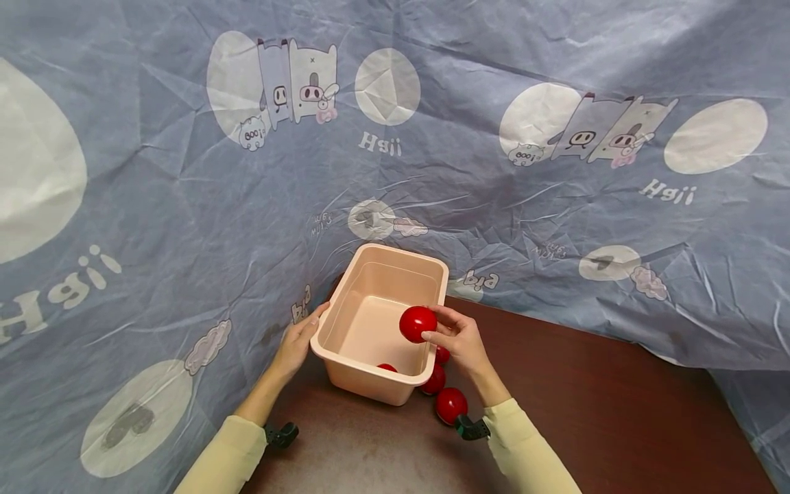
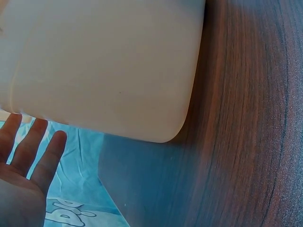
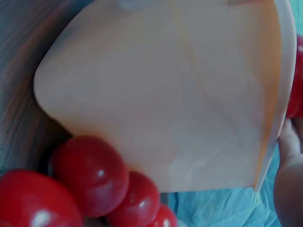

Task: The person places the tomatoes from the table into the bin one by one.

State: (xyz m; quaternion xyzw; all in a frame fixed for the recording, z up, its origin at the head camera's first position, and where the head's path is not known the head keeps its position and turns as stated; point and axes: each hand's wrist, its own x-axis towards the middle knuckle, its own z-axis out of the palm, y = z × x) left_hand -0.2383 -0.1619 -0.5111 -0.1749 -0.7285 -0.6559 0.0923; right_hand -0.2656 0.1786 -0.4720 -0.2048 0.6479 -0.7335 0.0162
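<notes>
My right hand (image 1: 459,339) pinches a shiny red ball (image 1: 418,324) between thumb and fingers, over the right side of a peach-coloured plastic bin (image 1: 379,381). In the right wrist view, that hand (image 3: 289,177) is partly cut off at the right edge, close by the bin's rim. My left hand (image 1: 299,343) rests against the bin's left rim. Its fingers (image 2: 47,163) look fairly straight in the left wrist view, tips right at the outer wall. Inside the bin, the top of another red ball (image 1: 387,368) shows above the near rim.
Several red balls (image 3: 90,175) lie in a row along the bin's right outer side on the dark brown wooden table (image 1: 574,398). Blue-grey printed cloth (image 1: 469,171) hangs behind and to the left, close to the bin.
</notes>
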